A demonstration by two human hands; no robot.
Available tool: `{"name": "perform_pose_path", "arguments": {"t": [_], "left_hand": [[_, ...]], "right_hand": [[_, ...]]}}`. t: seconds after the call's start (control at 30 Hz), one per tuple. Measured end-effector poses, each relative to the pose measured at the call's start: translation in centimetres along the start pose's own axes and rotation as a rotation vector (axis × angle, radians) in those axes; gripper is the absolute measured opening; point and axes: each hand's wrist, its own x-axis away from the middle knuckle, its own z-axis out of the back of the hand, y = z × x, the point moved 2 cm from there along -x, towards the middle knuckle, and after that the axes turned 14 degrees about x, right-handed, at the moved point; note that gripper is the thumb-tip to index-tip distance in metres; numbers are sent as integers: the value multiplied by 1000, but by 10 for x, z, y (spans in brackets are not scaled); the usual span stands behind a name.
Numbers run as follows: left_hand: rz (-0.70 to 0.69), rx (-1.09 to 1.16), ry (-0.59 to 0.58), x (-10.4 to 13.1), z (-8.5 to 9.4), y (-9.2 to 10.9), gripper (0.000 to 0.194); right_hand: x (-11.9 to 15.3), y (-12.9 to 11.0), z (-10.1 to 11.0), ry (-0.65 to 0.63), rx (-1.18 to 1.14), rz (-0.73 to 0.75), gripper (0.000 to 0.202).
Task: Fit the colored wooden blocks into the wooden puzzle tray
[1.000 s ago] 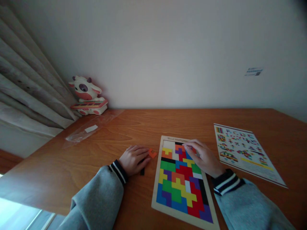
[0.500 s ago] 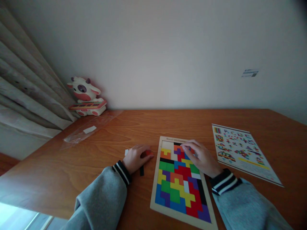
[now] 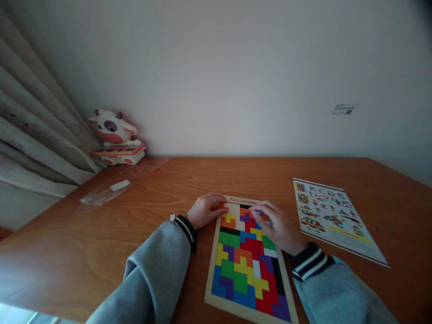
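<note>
A wooden puzzle board lies on the table, largely filled with coloured block pieces, bare wood showing in its upper part. My left hand is at the board's upper left corner, thumb and fingers closed on a red block piece, mostly hidden by the fingers. Over the upper right of the board rests my right hand, its thumb and index fingertips close together beside the orange and purple pieces. Whatever may be between those fingertips cannot be made out. A white piece shows behind my left cuff.
A printed pattern sheet lies right of the board. At the back left are a clear plastic wrapper and a cow-shaped toy keyboard. A curtain hangs on the left, and a wall rises behind the table.
My left hand has moved right and away from me, from the table beside the board to its upper left corner, carrying the red piece. My right hand stays over the board. The view has shifted slightly.
</note>
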Motion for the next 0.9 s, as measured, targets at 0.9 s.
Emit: {"name": "perform_pose_path", "arguments": {"t": [0.9], "left_hand": [[-41, 62, -211, 9, 2, -3, 36]], "right_hand": [[3, 7, -2, -49, 4, -26, 22]]}}
